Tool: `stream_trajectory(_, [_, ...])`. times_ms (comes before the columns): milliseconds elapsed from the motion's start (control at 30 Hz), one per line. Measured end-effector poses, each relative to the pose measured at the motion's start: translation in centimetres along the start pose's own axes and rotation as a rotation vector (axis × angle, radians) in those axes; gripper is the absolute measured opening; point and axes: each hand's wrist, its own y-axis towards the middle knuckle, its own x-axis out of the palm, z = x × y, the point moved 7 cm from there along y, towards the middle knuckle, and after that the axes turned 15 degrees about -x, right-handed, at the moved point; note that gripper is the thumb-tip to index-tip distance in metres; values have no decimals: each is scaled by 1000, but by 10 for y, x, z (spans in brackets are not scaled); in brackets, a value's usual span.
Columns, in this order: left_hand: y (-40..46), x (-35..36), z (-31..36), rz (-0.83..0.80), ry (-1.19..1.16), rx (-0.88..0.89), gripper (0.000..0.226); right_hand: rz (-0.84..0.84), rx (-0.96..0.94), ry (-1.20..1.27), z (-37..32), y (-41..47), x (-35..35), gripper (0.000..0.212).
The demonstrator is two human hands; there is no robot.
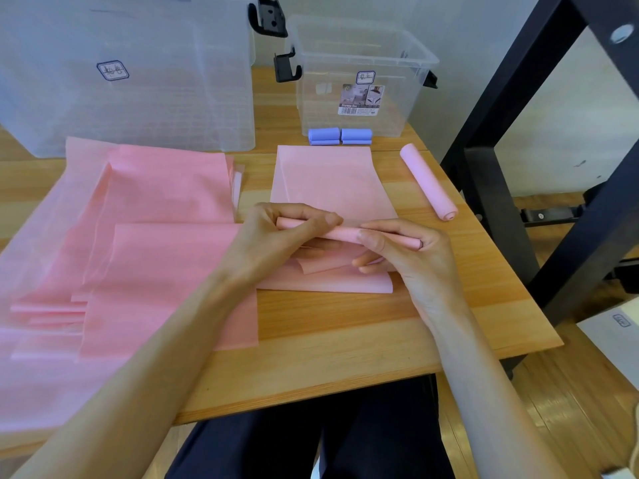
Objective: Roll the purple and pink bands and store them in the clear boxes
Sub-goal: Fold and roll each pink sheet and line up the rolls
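We've got the pink band [332, 188] laid flat mid-worktop, its near end wound into a thin roll [349, 233]. Left hand [276, 236] curls over the roll's left part, fingers wrapped on top; right hand [411, 250] pinches its right end betw. thumb and fingers. Both hands clamped on that roll, close together.

Worktop [345, 326] edges: near edge runs just above our lap, right edge slants back toward the black frame [501, 167], which stands tight against the worktop's right side. Bare wood shows in front of the hands and to their right, up to that edge.

Left of the hands: a wide stack of pink sheets [131, 243], overlapping, reaching past the near-left edge and touching the band's area. A finished pink roll [427, 181] lies near the right edge, apart from the band. Two purple rolls [339, 136] sit side by side just in front of the small clear box [359, 70], at the back. Large clear box [138, 81] stands back-left, behind the sheets.
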Motion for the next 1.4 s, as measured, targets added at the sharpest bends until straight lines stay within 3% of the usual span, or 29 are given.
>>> stream_trajectory(333, [0, 0, -2, 6, -26, -34, 7, -15, 14, 5, 2, 0, 1, 21])
stream_trajectory(533, [-3, 3, 2, -34, -31, -3, 17, 44, 9, -11, 2, 0, -4, 23])
stream_trajectory(700, [0, 0, -1, 9, -21, -26, 8, 7, 17, 4, 2, 0, -1, 20])
stream_trajectory(967, [-5, 5, 3, -65, 4, 11, 23, 28, 10, -22, 2, 0, -3, 27])
stream_trajectory(1167, [-1, 1, -1, -40, -32, -12, 19, -49, 0, -23, 1, 0, 2, 25])
stream_trajectory(1267, [-3, 5, 1, -79, 14, 17, 26, -16, -16, -15, 0, 0, -1, 17])
stream_trajectory(1400, [-4, 4, 3, -47, 30, 56, 22, 8, -15, -28, -1, 0, -2, 24])
